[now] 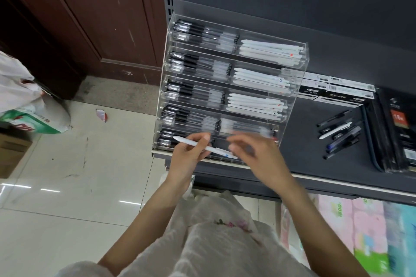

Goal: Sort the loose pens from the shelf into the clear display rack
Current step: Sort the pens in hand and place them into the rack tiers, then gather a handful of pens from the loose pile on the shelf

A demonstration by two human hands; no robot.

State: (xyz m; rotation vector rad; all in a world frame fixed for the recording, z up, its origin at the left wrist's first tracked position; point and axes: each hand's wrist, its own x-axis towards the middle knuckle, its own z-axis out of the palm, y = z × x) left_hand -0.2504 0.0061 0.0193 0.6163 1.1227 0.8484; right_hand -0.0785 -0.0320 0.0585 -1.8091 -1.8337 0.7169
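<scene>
A clear tiered display rack (301, 67) stands on the dark shelf (299, 155), its rows holding black pens on the left and white pens on the right. My left hand (188, 155) grips a white pen (191, 142) in front of the rack's lowest row, the pen's tip pointing up-left. Just right of it, my right hand (254, 153) is blurred, fingers spread, touching or close to the pen's far end. Several loose pens (340, 134), mostly black with one white, lie on the shelf to the right of the rack.
Pen boxes (337, 91) sit behind the loose pens, and black notebooks (396, 130) lie at the far right. Plastic bags (27, 105) and a cardboard box (11, 155) rest on the tiled floor at left. Pastel packages (360, 231) fill the shelf below.
</scene>
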